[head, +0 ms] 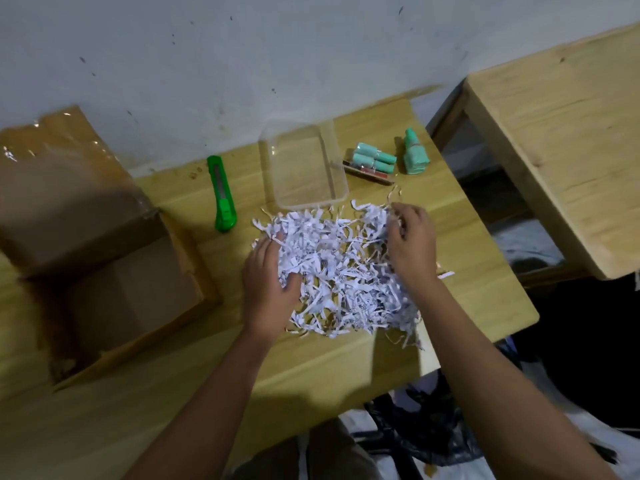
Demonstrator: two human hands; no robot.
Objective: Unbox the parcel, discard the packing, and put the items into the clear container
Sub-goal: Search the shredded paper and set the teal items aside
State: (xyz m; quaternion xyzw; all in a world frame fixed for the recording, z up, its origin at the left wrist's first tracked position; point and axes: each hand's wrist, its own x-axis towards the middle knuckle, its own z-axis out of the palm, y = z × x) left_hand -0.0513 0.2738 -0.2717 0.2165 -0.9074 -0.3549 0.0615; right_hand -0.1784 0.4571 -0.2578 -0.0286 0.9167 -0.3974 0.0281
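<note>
On the middle of the wooden table (346, 362) sits a loose heap of shredded paper (346, 271), and both hands are working it from opposite sides, which looks like gathering it into one bundle for the bin. Left hand (268, 289) is laid flat against the heap's left flank, fingers spread and half buried in the strips, not clenched, more of a scoop than a grip. Right hand (410, 240) comes in from the far right corner, fingers curled and pinching a few strips at the heap's edge; whether anything else is inside that pinch, I cannot tell. Cardboard box (114, 271) stands open at the left, flaps up, interior mostly bare with a few scraps in one corner, so the emptying seems done. Green box cutter (221, 194) is parked between box and heap, out of the way. Clear container (304, 164) waits just beyond the heap, touching its far fringe, and it holds nothing yet. Just right of it lie the items: a pack of mint-green rolls (372, 162) on a card, and a small mint-green bottle (414, 155) beside it. They're set clear of the shred, presumably so nothing gets swept away. A dark bag (426, 431) sits below the table edge, a likely place for the packing.
</note>
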